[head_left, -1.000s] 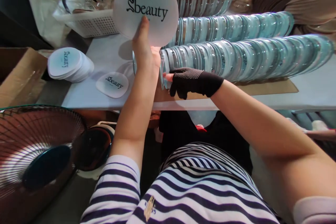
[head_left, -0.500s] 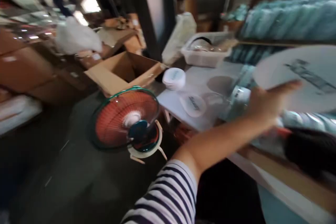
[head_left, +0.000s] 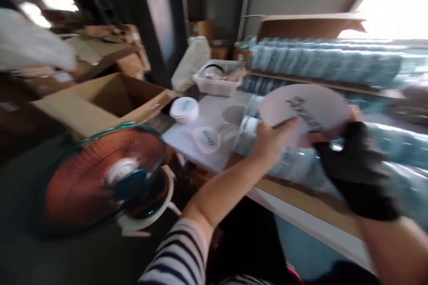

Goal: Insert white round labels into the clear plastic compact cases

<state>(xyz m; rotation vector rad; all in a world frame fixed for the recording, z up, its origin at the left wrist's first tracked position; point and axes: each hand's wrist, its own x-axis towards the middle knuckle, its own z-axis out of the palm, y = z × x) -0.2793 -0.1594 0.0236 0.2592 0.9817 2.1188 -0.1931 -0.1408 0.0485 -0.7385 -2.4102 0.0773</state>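
A thin white disc with dark lettering (head_left: 323, 104) is held up in front of me, tilted, its printed side toward the camera. My bare left hand (head_left: 272, 140) grips its lower left edge, thumb laid over the face. On the far side, my right hand (head_left: 351, 156), in a black glove with bare fingertips, pinches the lower right edge. Behind and below the disc lie rows of clear plastic pieces (head_left: 301, 167), blurred. A smaller white printed piece (head_left: 206, 139) rests flat on the white table (head_left: 214, 102), beside a stack of similar white pieces (head_left: 184, 110).
A fan with an orange-red face (head_left: 83, 187) stands left of the table. Behind it is an open cardboard box (head_left: 96, 102). A white basket (head_left: 217, 78) sits at the table's back. More clear plastic rows (head_left: 324, 60) line the back right, with a cardboard flap above.
The view has swung right. My left hand has brought the disc lower and more central, and my gloved right hand now holds its other edge.
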